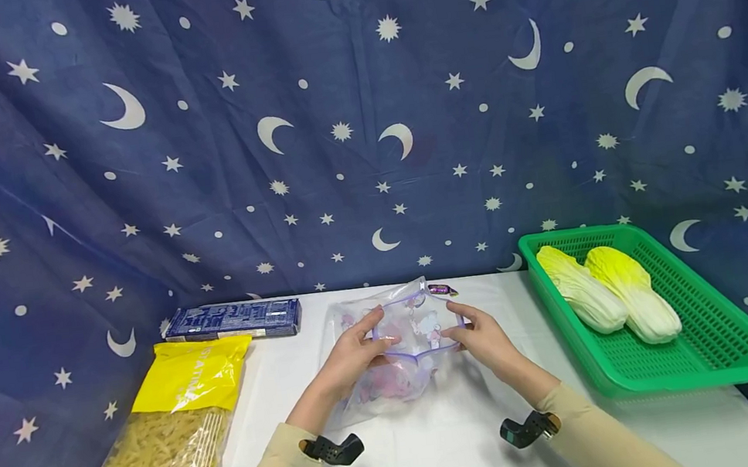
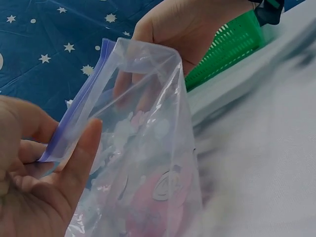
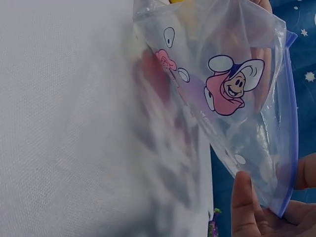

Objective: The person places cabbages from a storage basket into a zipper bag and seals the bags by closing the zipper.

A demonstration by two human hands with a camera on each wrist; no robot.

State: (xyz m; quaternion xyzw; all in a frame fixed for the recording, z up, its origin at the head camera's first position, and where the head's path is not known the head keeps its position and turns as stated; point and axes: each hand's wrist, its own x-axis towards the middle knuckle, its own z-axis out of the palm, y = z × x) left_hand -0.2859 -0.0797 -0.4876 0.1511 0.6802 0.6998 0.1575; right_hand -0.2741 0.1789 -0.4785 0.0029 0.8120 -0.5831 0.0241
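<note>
Between both hands is a clear plastic zip bag (image 1: pixel 420 323) with a purple zip strip and pink cartoon prints; its mouth gapes toward the head camera. My left hand (image 1: pixel 349 357) pinches the left side of the rim, thumb apart from the fingers. On the opposite side, my right hand (image 1: pixel 488 335) pinches the rim too. The right wrist view shows a cartoon figure (image 3: pixel 232 89) printed on the bag's wall. More clear plastic (image 1: pixel 339 323) spreads on the table beneath and behind; whether it belongs to the same bag I cannot tell.
A yellow bag of pasta (image 1: pixel 167 430) lies at the left, with a dark blue box (image 1: pixel 234 321) behind it. A small purple-wrapped sweet (image 1: pixel 442 290) lies at the back. At the right, a green basket (image 1: pixel 728 377) holds two Chinese cabbages (image 1: pixel 627 296). A starry curtain (image 1: pixel 359 111) hangs behind.
</note>
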